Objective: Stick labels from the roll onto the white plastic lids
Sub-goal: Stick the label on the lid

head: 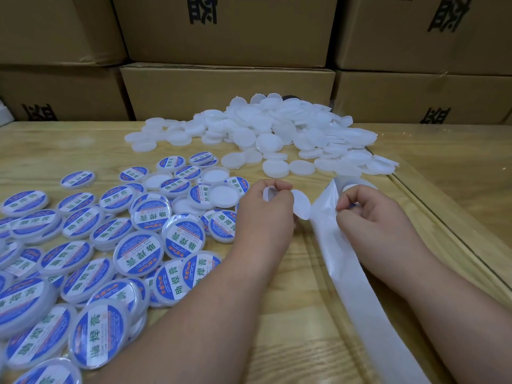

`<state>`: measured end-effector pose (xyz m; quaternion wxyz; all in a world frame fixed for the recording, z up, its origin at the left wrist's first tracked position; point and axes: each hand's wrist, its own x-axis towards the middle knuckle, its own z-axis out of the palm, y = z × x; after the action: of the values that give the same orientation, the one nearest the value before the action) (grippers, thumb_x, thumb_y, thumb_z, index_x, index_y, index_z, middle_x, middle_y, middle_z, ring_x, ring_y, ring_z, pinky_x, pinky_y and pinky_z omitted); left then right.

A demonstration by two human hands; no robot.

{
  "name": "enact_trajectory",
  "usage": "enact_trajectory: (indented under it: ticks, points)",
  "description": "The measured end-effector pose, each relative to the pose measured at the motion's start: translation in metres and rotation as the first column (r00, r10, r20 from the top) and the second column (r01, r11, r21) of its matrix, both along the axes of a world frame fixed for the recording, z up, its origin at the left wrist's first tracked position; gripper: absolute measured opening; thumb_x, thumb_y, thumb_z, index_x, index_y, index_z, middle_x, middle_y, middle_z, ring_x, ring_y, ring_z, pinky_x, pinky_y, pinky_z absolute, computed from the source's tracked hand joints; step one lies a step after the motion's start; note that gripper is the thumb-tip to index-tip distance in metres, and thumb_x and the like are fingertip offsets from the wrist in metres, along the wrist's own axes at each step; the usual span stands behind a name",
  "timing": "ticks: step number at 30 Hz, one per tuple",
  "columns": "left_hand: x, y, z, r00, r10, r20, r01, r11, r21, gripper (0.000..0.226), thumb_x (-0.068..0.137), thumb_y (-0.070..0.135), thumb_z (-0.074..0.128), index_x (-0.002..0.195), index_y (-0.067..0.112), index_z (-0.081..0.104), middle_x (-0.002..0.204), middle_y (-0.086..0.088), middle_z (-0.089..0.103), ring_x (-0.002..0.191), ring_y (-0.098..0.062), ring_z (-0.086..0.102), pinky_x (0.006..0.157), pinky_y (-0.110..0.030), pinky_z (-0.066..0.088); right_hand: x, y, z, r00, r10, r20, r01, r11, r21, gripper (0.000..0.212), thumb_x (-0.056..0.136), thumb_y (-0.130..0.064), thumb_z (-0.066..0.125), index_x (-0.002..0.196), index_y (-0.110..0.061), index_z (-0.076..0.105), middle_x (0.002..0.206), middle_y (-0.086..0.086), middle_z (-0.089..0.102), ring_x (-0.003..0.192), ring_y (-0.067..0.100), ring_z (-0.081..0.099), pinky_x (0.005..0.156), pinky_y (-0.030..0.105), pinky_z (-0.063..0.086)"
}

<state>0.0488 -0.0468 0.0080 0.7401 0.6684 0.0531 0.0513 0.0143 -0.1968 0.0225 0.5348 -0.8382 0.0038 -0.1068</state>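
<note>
The left hand (266, 209) is curled around a plain white round plastic lid (269, 193), gripping it by the rim near its fingertips, with a round white disc (301, 204) standing on edge at the thumb side; whether that disc is a peeled label seen from its back or a second lid I cannot tell. The right hand (365, 214) is pinched narrow on the glossy white backing strip of the label roll (324, 214), apparently working a label loose, so the 2 hands sit close together to keep the transfer short.

From largest to smallest: brown cardboard boxes (227, 95) are stacked as a wall behind the work, shut, so their contents are hidden. The pale wood-grain counter (291, 322) carries everything else. At its far middle lies a loose heap of unlabelled white plastic lids (277, 131), within reach of either hand as the supply. Along the left spreads a pile of finished lids with blue and white printed labels (133, 253), kept on the opposite side from the strip, likely so done and undone pieces do not mix. A few in that pile lie with the blank inside up. The spent backing strip trails back along the right forearm toward the person and runs off the lower edge of the frame, out of the way of both piles. No tray or bin is in view; the lids simply rest on the counter.
</note>
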Motion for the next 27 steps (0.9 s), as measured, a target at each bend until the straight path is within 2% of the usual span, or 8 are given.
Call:
enact_trajectory:
  ticks: [4,8,10,14,20,23,27]
  points:
    - [-0.0004,0.0011,0.0022,0.999,0.033,-0.001,-0.033,0.993,-0.113,0.020,0.073,0.017,0.049,0.080,0.023,0.066,0.052,0.012,0.059,0.049,-0.011,0.057,0.045,-0.022,0.046,0.0020,0.0003,-0.0034,1.000,0.000,0.027,0.000,1.000,-0.008,0.021,0.083,0.000,0.048,0.079,-0.019,0.055,0.048,-0.009,0.034,0.043,0.012,0.029,0.039,0.018,0.026]
    - [-0.0019,0.0025,0.0036,1.000,0.025,0.004,-0.024,0.988,-0.152,0.025,0.085,0.006,0.048,0.080,0.022,0.067,0.058,0.004,0.059,0.051,-0.013,0.056,0.045,-0.022,0.045,0.0026,0.0011,-0.0059,0.994,0.025,0.108,-0.024,1.000,-0.009,0.024,0.085,0.000,0.052,0.082,-0.024,0.055,0.051,-0.006,0.040,0.046,0.012,0.034,0.042,0.016,0.031]
    - [-0.0027,0.0023,0.0038,1.000,-0.009,0.013,0.011,0.990,-0.142,0.021,0.083,0.010,0.050,0.081,0.021,0.068,0.058,0.003,0.059,0.052,-0.013,0.056,0.046,-0.021,0.046,0.0024,0.0017,-0.0063,0.984,0.032,0.178,-0.030,0.999,-0.016,0.024,0.088,-0.001,0.058,0.087,-0.025,0.058,0.057,-0.002,0.046,0.049,0.011,0.040,0.046,0.015,0.035]
    - [-0.0039,0.0028,0.0045,0.996,-0.085,0.033,0.089,0.988,-0.127,0.022,0.067,0.021,0.050,0.080,0.021,0.069,0.060,0.001,0.060,0.053,-0.012,0.056,0.047,-0.020,0.045,0.0033,0.0031,-0.0083,0.961,0.038,0.273,-0.043,0.999,0.009,0.023,0.090,-0.003,0.067,0.088,-0.027,0.063,0.060,-0.009,0.047,0.053,0.008,0.043,0.052,0.016,0.038]
    - [-0.0049,0.0030,0.0048,0.988,-0.148,0.047,0.153,0.980,-0.127,0.021,0.067,0.021,0.052,0.066,0.030,0.071,0.063,0.002,0.061,0.055,-0.015,0.056,0.048,-0.021,0.045,0.0042,0.0035,-0.0080,0.945,-0.016,0.325,0.005,0.999,0.036,0.021,0.088,-0.007,0.072,0.089,-0.027,0.067,0.062,-0.013,0.047,0.055,0.005,0.045,0.053,0.013,0.039]
    - [-0.0046,0.0031,0.0047,0.982,-0.178,0.055,0.183,0.978,-0.098,0.022,0.068,0.022,0.051,0.066,0.030,0.071,0.064,0.003,0.062,0.057,-0.015,0.057,0.049,-0.021,0.045,0.0031,0.0038,-0.0063,0.936,-0.012,0.353,-0.005,0.999,0.046,0.025,0.089,-0.006,0.072,0.092,-0.030,0.068,0.059,-0.013,0.045,0.054,0.005,0.044,0.053,0.013,0.038]
    - [-0.0048,0.0026,0.0042,0.980,-0.193,0.054,0.197,0.976,-0.098,0.021,0.068,0.022,0.051,0.067,0.029,0.071,0.064,0.003,0.062,0.057,-0.016,0.057,0.052,-0.022,0.045,0.0023,0.0047,-0.0058,0.938,-0.012,0.345,-0.001,0.999,0.039,0.023,0.088,-0.007,0.073,0.081,-0.029,0.070,0.055,-0.011,0.045,0.051,0.005,0.044,0.050,0.012,0.037]
